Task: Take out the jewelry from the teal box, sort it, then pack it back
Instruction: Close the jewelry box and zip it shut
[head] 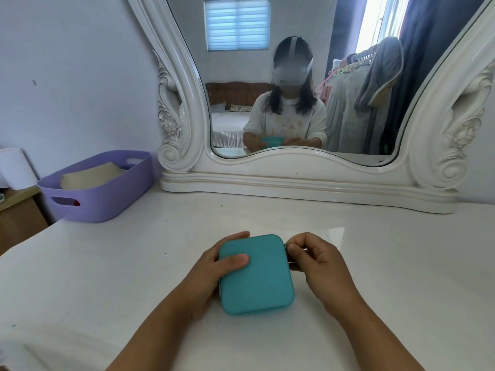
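A square teal box (261,279) with rounded corners lies shut on the white dressing table (107,277), near its front edge. My left hand (214,266) grips the box from the left, thumb on the lid and fingers round the far left corner. My right hand (318,261) sits at the box's right side near the far corner, thumb and forefinger pinching a small metal zip pull (286,245). No jewelry is visible.
A large mirror in a carved white frame (308,180) stands across the back of the table. A lilac plastic basket (99,183) with a beige item inside sits at the back left. A white roll (16,168) stands beyond it.
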A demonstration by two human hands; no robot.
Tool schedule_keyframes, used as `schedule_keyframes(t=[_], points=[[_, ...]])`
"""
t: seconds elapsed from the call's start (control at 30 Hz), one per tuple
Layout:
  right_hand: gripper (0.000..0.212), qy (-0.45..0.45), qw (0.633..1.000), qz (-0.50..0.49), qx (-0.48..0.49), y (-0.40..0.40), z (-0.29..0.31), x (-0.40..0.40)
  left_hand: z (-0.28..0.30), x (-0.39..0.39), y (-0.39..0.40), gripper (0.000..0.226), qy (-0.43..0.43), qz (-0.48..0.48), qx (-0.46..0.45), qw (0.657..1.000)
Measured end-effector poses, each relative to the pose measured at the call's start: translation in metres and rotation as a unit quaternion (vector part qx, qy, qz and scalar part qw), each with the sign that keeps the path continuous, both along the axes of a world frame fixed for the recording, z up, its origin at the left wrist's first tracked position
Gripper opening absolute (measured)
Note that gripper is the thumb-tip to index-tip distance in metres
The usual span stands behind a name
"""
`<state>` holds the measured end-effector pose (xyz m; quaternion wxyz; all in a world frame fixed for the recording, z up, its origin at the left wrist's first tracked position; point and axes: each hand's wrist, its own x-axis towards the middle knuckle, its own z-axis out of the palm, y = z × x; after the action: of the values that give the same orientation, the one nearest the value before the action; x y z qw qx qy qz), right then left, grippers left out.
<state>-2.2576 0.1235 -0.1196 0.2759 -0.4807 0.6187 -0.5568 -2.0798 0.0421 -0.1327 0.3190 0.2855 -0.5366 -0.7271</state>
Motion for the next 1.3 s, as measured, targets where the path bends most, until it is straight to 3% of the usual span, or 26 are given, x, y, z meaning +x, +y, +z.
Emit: schedule_keyframes(t=[0.17, 0.27, 0.37, 0.5, 0.6, 0.7, 0.87, 1.0, 1.3], points=[[0.012, 0.146, 0.987, 0.052, -0.037, 0.004, 0.001, 0.002, 0.004, 0.006, -0.010, 0.062, 0.058, 0.090, 0.053, 0.993], [0.012, 0.178, 0.979, 0.087, -0.056, 0.005, -0.001, 0.007, 0.003, 0.009, -0.014, 0.049, 0.085, 0.151, 0.078, 0.982], [0.012, 0.150, 0.986, 0.050, -0.050, 0.002, -0.001, 0.006, 0.000, 0.006, -0.013, 0.051, 0.075, 0.172, 0.054, 0.981], [0.016, 0.017, 0.998, -0.035, -0.042, 0.000, 0.001, 0.003, 0.000, 0.003, -0.009, 0.050, -0.002, 0.125, 0.001, 0.992], [0.017, 0.008, 0.999, -0.036, -0.039, 0.001, 0.003, 0.001, 0.003, 0.006, -0.006, 0.062, -0.019, 0.025, -0.006, 0.999], [0.017, 0.041, 0.998, -0.035, -0.032, 0.001, 0.001, 0.001, 0.007, 0.007, -0.002, 0.047, 0.014, -0.015, 0.010, 1.000], [0.013, 0.142, 0.988, 0.009, -0.065, -0.001, 0.001, 0.004, 0.007, 0.004, -0.004, 0.051, 0.057, 0.080, 0.041, 0.994], [0.009, 0.227, 0.966, 0.078, -0.094, -0.003, -0.008, 0.024, 0.005, 0.002, -0.010, 0.034, 0.076, 0.194, 0.048, 0.977], [0.014, 0.261, 0.959, 0.073, -0.078, -0.006, -0.023, 0.035, 0.003, -0.003, -0.006, 0.033, 0.043, 0.236, 0.008, 0.971]])
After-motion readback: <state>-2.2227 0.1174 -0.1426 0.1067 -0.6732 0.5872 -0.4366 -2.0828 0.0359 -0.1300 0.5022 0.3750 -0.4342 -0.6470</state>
